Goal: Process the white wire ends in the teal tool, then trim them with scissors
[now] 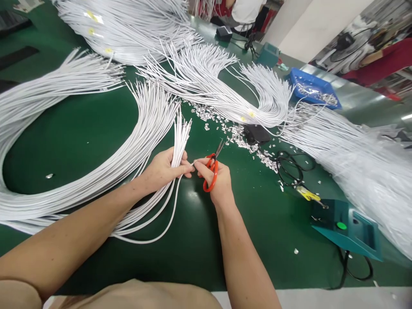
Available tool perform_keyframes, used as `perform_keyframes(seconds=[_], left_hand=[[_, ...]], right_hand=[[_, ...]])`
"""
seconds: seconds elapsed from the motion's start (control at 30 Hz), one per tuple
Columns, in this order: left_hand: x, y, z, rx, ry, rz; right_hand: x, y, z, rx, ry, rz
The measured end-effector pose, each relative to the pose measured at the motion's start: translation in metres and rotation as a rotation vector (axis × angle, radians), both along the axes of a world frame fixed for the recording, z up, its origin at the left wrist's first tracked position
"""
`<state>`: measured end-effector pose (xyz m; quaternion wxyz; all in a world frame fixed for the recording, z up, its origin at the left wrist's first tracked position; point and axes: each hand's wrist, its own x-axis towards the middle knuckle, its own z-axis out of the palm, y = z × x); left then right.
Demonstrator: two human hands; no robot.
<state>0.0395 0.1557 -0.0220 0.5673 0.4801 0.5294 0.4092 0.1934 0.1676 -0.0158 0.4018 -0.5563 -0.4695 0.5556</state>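
Centrally, a bundle of white cables (175, 146) is clasped in the left hand (162, 171), the fingers wrapped around it and the thumb laid across toward the right. The left forearm is stretched in from the lower left, bare, with the wrist held nearly straight. Just right of that grip, one cable end (193, 163) is pinched between the fingertips of both hands. Red-handled scissors (212, 169) are held in the right hand (216, 180), fingers threaded through the loops; the blades are pointed up and away from the grip and appear nearly closed. The right forearm is raised from below, with the wrist bent slightly inward.

Behind the left grip, the cables are swept in a wide arc across the green table (83, 133). Beyond the scissor tips, small cut scraps (238, 135) are scattered, with a black box (256, 134) beside them. Farther right of the right hand, a teal device (346, 227) with a green button is seen, and a blue tray (313, 88) is set well beyond.
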Motion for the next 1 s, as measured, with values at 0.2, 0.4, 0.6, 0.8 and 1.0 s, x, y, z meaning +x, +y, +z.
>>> perform_keyframes(seconds=[0.2, 0.4, 0.6, 0.8, 1.0], left_hand=[[-0.0014, 0.0001, -0.0012, 0.009, 0.000, -0.004], [-0.0003, -0.0002, -0.0014, 0.003, -0.003, -0.002], [-0.0005, -0.0008, -0.0002, 0.002, 0.044, -0.008], [-0.0032, 0.0011, -0.0043, 0.031, 0.125, -0.005], [-0.0018, 0.0017, -0.0079, -0.037, -0.051, 0.004]], right_hand=[[-0.0021, -0.0018, -0.0019, -0.005, 0.048, -0.002], [-0.0054, -0.0031, -0.0027, -0.030, 0.127, -0.018], [-0.0057, -0.0029, -0.0022, -0.038, 0.120, -0.031], [-0.0056, -0.0017, -0.0033, -0.026, 0.148, 0.001], [-0.0047, 0.0001, -0.0071, -0.077, 0.204, 0.009]])
